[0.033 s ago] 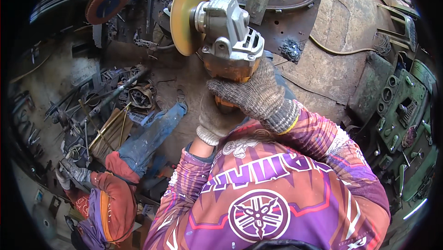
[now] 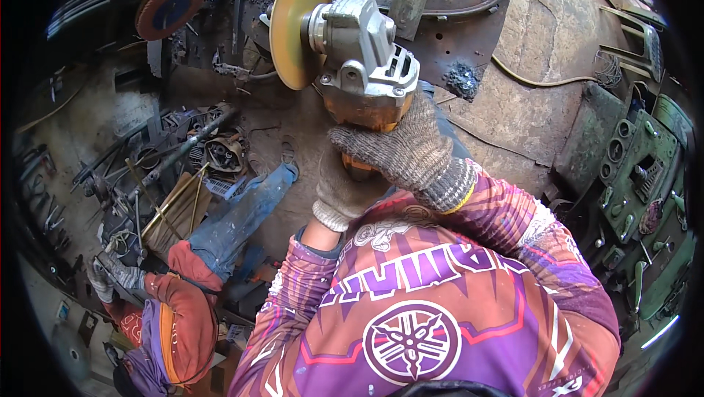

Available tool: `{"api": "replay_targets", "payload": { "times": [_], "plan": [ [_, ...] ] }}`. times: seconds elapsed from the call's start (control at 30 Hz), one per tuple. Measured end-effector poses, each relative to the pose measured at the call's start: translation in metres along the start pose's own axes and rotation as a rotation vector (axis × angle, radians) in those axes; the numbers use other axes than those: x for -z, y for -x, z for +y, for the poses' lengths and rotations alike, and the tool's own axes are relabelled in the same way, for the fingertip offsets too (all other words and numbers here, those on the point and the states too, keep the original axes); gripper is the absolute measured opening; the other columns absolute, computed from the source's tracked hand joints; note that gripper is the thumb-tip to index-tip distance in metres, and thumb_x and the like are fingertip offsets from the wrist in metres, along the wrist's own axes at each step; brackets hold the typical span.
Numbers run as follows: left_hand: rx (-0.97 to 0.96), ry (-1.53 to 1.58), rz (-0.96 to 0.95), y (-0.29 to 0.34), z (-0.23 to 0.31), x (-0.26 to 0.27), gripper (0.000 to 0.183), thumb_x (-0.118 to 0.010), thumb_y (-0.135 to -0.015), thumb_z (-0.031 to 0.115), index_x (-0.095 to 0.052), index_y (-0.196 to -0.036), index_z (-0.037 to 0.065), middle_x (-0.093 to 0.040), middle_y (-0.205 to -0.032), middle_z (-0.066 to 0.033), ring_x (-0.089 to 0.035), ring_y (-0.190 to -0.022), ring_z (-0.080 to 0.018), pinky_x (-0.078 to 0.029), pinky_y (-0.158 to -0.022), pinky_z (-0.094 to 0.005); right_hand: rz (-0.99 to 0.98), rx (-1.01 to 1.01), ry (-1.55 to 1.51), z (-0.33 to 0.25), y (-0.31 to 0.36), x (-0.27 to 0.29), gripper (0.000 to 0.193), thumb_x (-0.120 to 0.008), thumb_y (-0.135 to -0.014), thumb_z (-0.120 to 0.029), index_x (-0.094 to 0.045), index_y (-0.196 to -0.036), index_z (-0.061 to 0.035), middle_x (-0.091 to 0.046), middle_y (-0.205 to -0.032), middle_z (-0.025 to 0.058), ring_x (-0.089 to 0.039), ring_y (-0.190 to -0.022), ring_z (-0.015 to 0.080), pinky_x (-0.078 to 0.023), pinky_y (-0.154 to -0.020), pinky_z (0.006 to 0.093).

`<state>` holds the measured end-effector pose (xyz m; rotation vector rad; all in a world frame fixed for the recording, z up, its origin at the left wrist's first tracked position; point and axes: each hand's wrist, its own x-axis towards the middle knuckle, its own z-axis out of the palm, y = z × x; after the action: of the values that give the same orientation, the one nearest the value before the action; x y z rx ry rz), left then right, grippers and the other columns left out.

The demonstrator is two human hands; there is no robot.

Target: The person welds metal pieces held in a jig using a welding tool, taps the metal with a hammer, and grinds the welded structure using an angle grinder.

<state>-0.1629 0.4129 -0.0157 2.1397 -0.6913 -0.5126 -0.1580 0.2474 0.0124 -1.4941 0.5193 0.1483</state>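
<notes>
An angle grinder (image 2: pixel 367 52) with a silver gear head and an orange body is held up in front of my chest. A yellowish disc (image 2: pixel 295 29) is mounted on its left side. My right hand (image 2: pixel 407 144), in a grey-brown knitted glove, wraps round the orange body just below the gear head. Lower on the body, my left hand (image 2: pixel 343 188) in a paler knitted glove closes round the grinder. Its fingers are partly hidden behind the right hand and the tool.
A co-worker (image 2: pixel 176 316) in a red top bends at lower left, with gloved hands near metal parts. A reddish flap disc (image 2: pixel 171 7) is at upper left. Scrap and rods (image 2: pixel 154 177) lie at left. A green machine (image 2: pixel 638 184) with levers stands at right. A cable (image 2: pixel 535 80) crosses the floor.
</notes>
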Motion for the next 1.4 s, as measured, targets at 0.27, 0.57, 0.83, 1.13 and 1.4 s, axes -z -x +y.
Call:
{"api": "replay_targets", "payload": {
  "times": [0.27, 0.57, 0.83, 1.13, 1.4],
  "plan": [
    [0.109, -0.001, -0.012, 0.002, 0.008, -0.002, 0.085, -0.090, -0.064, 0.031, -0.051, -0.132, 0.000, -0.058, -0.125, -0.0192, -0.059, -0.115, -0.0381, -0.046, -0.098, -0.0448, 0.008, 0.000, 0.014, 0.008, -0.001, 0.003, 0.073, -0.092, -0.069, -0.024, -0.055, -0.128, -0.0031, -0.066, -0.119, 0.0123, -0.065, -0.108, 0.0226, -0.055, -0.090, 0.0361],
    [0.123, 0.044, 0.027, -0.001, 0.012, 0.000, 0.083, -0.091, -0.062, 0.027, -0.051, -0.129, 0.000, -0.058, -0.122, -0.0189, -0.060, -0.111, -0.0379, -0.047, -0.095, -0.0447, 0.000, 0.055, 0.010, 0.008, -0.002, 0.004, 0.071, -0.091, -0.070, -0.022, -0.055, -0.129, -0.0036, -0.066, -0.119, 0.0116, -0.065, -0.107, 0.0221, -0.055, -0.090, 0.0357],
    [0.164, 0.095, 0.030, -0.002, 0.013, -0.001, 0.076, -0.090, -0.063, 0.025, -0.055, -0.126, 0.000, -0.062, -0.117, -0.0187, -0.063, -0.107, -0.0367, -0.049, -0.091, -0.0445, -0.026, -0.020, -0.028, 0.007, -0.002, 0.006, 0.069, -0.090, -0.072, -0.023, -0.055, -0.129, -0.0038, -0.066, -0.119, 0.0119, -0.065, -0.107, 0.0219, -0.056, -0.090, 0.0350],
    [0.172, 0.122, 0.044, -0.003, 0.013, 0.000, 0.074, -0.090, -0.064, 0.026, -0.056, -0.125, 0.000, -0.064, -0.116, -0.0183, -0.064, -0.106, -0.0355, -0.050, -0.090, -0.0438, -0.054, -0.066, -0.001, 0.003, -0.002, 0.008, 0.069, -0.089, -0.074, -0.022, -0.054, -0.130, -0.0034, -0.066, -0.120, 0.0124, -0.066, -0.107, 0.0222, -0.056, -0.090, 0.0363],
    [0.156, 0.074, 0.038, -0.004, 0.012, 0.000, 0.070, -0.089, -0.064, 0.028, -0.059, -0.122, 0.001, -0.066, -0.115, -0.0182, -0.066, -0.105, -0.0349, -0.051, -0.089, -0.0434, -0.036, -0.047, -0.060, 0.004, -0.003, 0.007, 0.065, -0.089, -0.074, -0.020, -0.056, -0.128, -0.0038, -0.067, -0.117, 0.0115, -0.066, -0.107, 0.0218, -0.057, -0.089, 0.0360]
  ]
}}
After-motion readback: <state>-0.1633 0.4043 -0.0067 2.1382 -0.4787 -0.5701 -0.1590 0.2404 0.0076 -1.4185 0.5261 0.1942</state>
